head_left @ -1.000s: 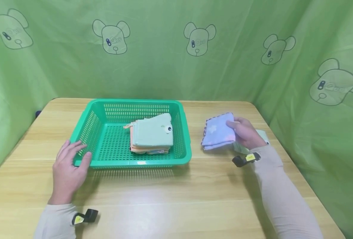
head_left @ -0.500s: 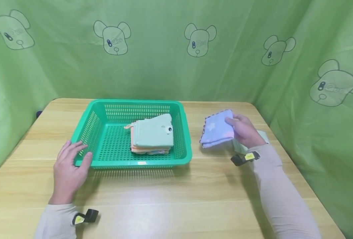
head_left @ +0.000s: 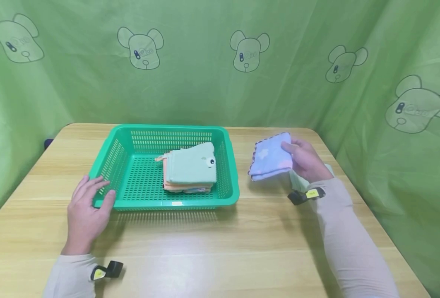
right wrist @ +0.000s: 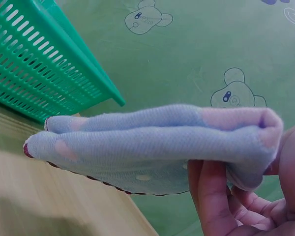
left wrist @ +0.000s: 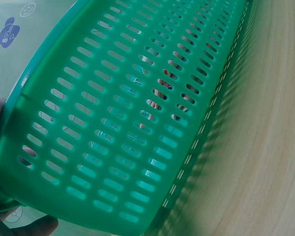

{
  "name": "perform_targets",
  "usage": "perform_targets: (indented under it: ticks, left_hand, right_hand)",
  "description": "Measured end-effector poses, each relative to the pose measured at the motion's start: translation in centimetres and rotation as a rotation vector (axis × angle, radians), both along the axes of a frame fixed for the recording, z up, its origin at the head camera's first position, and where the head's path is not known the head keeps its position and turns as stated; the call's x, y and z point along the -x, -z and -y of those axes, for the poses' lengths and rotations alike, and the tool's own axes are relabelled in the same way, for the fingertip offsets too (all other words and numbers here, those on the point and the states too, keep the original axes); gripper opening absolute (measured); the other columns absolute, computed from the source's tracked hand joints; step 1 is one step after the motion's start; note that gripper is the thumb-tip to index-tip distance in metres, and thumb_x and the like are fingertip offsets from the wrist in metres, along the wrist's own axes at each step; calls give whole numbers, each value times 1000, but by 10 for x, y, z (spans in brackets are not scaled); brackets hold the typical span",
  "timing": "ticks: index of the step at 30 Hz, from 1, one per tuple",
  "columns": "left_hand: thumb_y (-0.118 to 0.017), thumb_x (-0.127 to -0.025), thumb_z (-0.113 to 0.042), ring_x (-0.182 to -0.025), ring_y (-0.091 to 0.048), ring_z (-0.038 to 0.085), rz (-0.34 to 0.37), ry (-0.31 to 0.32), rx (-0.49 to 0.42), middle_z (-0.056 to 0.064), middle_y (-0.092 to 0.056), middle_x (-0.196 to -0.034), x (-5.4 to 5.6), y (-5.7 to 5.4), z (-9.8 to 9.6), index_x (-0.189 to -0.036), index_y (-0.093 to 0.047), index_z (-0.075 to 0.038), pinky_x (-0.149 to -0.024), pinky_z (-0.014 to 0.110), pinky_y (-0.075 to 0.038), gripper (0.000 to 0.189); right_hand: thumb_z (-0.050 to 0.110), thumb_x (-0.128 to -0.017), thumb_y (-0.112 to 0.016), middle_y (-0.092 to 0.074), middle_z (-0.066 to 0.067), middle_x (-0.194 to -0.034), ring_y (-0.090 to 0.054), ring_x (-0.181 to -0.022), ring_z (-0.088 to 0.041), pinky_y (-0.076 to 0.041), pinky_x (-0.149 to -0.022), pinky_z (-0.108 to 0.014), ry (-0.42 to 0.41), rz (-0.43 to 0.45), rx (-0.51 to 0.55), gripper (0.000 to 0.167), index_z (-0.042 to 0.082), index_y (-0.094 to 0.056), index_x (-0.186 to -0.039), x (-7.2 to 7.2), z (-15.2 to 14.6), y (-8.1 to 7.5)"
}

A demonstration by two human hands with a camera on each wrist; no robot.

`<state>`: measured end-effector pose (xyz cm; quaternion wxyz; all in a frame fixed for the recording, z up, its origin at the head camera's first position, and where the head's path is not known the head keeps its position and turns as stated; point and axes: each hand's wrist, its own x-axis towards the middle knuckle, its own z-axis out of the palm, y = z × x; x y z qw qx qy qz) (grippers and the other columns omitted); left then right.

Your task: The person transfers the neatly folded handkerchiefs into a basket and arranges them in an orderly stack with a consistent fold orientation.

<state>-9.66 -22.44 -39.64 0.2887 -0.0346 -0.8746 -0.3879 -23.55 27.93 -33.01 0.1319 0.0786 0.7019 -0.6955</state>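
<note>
My right hand (head_left: 305, 159) pinches a folded small towel (head_left: 270, 157), thumb on top and fingers beneath. It is light blue with pink patches, pale stars and a dark stitched edge. The right wrist view shows the towel's folded layers (right wrist: 152, 142) raised above the table. My left hand (head_left: 87, 213) rests on the near left corner of a green plastic basket (head_left: 175, 203), fingers loosely over the rim. Inside the basket, towards its right, lies a stack of folded towels (head_left: 190, 165), pale green on top and peach below.
Beneath my right hand and wrist, another pale green cloth (head_left: 299, 182) lies partly hidden on the wooden table (head_left: 190, 248). A green curtain (head_left: 197, 95) with printed bear heads stands behind the table and along its sides.
The light blue towel has risen slightly and tilted in my right hand, moving a little away from me. My left hand and the basket keep their places.
</note>
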Motion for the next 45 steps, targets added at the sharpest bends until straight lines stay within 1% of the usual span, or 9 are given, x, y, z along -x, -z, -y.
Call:
perform_targets:
  ticks: [3,9,13,22,25,32,36,40,45]
  left_hand:
    - [-64,-88,-16,-135,-34,45,1,-1,-2,26,-56,-129,0,0,0,-113,-64,5,-112,61,-19,32]
    - [-63,-89,-15,-136,-34,44,3,-2,-12,27,-56,-129,0,1,0,-115,-63,5,-113,60,-18,33]
    - [-63,-88,-15,-135,-34,44,1,-1,-8,27,-56,-128,0,1,0,-115,-63,5,-112,61,-18,34]
    - [-64,-89,-16,-136,-33,43,11,-3,-19,26,-56,-129,1,2,1,-120,-61,4,-112,60,-20,38]
    - [-63,-89,-16,-136,-33,43,9,-4,-17,25,-56,-129,1,2,1,-119,-62,4,-112,60,-19,36]
    - [-64,-89,-16,-136,-33,43,2,-3,-21,25,-57,-129,1,2,0,-112,-64,4,-113,59,-18,31]
    - [-64,-88,-15,-136,-34,44,2,-7,-25,25,-57,-129,0,2,0,-109,-66,4,-113,60,-19,29]
    - [-64,-88,-15,-136,-34,43,3,-7,-28,25,-57,-128,0,2,0,-108,-66,4,-113,60,-18,28]
    - [-65,-88,-15,-136,-34,44,-3,-5,-28,25,-57,-128,0,2,0,-107,-67,3,-112,60,-19,26]
  right_hand:
    - [25,-102,-48,-39,-19,-143,-62,-103,-11,-50,-93,-26,4,3,-9,69,1,-9,-153,0,2,-3]
    - [24,-101,-49,-46,-14,-134,-61,-102,-13,-50,-92,-26,10,-10,-1,68,1,-11,-152,1,10,-9]
    - [23,-102,-48,-47,-13,-131,-62,-101,-13,-51,-91,-26,-1,-20,7,64,1,-13,-152,2,12,-12]
    - [21,-102,-46,-52,-12,-124,-64,-98,-14,-53,-88,-27,-34,-63,26,61,-3,-16,-150,3,18,-22]
    - [20,-102,-46,-53,-12,-122,-64,-97,-14,-53,-88,-27,-38,-70,35,60,-4,-16,-149,3,21,-25]
    - [21,-102,-47,-47,-14,-128,-62,-100,-15,-52,-90,-27,-28,-60,23,61,-1,-15,-150,2,27,-35]
    - [22,-102,-48,-48,-14,-126,-62,-98,-15,-52,-88,-26,-26,-68,14,59,-1,-18,-148,3,32,-40]
    - [21,-102,-47,-50,-15,-124,-63,-96,-15,-53,-87,-26,-34,-83,32,58,-2,-19,-147,4,36,-44]
    - [21,-101,-49,-48,-14,-127,-62,-98,-15,-53,-87,-25,-32,-87,49,63,1,-15,-150,4,42,-49]
